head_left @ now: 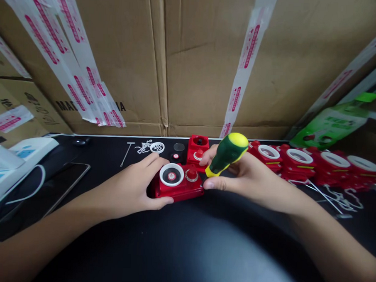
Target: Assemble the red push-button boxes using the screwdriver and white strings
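My left hand (133,186) is closed around the left end of a red plastic box (181,194), thumb along its near side. On the box's top are a white ring (171,174) with a black, red-marked disc inside and a red domed button (192,174). A screwdriver (226,153) with a green and yellow handle is gripped in my right hand (252,173). It leans over the box's right end; its tip is hidden near the corner by my fingers. Just behind stands a second red box (197,147) without a white ring.
Behind the left hand lie a loose white ring (157,147), white cords (144,146), a clear disc (179,147) and a T-shaped metal rod (126,154). Several red boxes (299,160) line the right, near a green bottle (332,122). Cardboard (203,75) walls the back; a phone-like slab (64,189) lies left.
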The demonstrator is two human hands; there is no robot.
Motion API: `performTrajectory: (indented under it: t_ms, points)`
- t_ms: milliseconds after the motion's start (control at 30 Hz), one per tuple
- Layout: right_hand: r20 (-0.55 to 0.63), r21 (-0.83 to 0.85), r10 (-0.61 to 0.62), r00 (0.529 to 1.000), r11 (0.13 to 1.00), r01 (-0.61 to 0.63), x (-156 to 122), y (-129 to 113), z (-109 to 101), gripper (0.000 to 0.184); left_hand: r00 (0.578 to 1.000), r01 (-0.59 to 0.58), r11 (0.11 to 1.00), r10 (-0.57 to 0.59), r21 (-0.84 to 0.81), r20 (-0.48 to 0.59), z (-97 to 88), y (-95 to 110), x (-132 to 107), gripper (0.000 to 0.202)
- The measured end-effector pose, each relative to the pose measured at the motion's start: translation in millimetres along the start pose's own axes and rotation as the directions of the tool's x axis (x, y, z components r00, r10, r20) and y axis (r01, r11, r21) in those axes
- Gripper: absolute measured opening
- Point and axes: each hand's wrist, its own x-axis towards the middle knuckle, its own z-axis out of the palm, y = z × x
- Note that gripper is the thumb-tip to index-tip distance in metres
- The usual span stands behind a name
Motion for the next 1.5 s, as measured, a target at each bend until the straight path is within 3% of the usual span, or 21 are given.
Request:
performTrajectory:
  t_ms: [100,367,667,833,1033,1167,1300,1400,1500]
  points:
    - [0.01,0.011,0.007,1.0,1.0,-0.007,2,3,-1,0.023,1.0,-0.005,1.0,0.005,-0.001,-0.002,0.3,0,0,0.059]
    - [-0.03,-0.033,-0.051,0.998,0.998,0.05,1,-1,-4,0.034,1.0,-0.025,0.999,0.024,-0.033,-0.019,-0.3,2,0,0.055]
    - [-0.113,-0.11,-0.1,0.989,0.99,0.087,4,-7,-9,0.029,1.0,-0.024,0.997,0.024,-0.077,0.004,-3.6,5,0,0.052]
    - [-0.144,-0.37,-0.063,0.988,0.929,0.005,4,-7,-12,0.021,1.0,-0.02,0.998,0.019,-0.059,-0.022,-2.1,6,-2,0.056]
    - [0.016,-0.453,0.125,0.992,0.885,-0.105,4,-2,-6,0.022,1.0,-0.015,0.999,0.013,-0.051,-0.025,-3.1,10,-3,0.05]
    - [0.091,-0.472,0.157,0.983,0.877,-0.097,4,-3,1,0.021,0.999,-0.032,0.999,0.032,-0.028,-0.032,-3.6,10,-4,0.048]
    - [-0.091,-0.408,0.002,0.996,0.912,-0.039,3,-4,0,0.031,0.999,-0.032,0.999,0.031,-0.034,-0.036,-4.2,9,-5,0.054]
    - [-0.238,-0.375,-0.153,0.959,0.926,0.054,3,-4,-1,0.036,1.0,-0.019,0.999,0.018,-0.037,-0.023,-3.9,9,-6,0.054]
    - [-0.28,-0.186,-0.083,0.956,0.982,0.031,3,-4,2,0.036,1.0,-0.01,0.999,0.009,-0.039,-0.03,-3.1,10,-5,0.055]
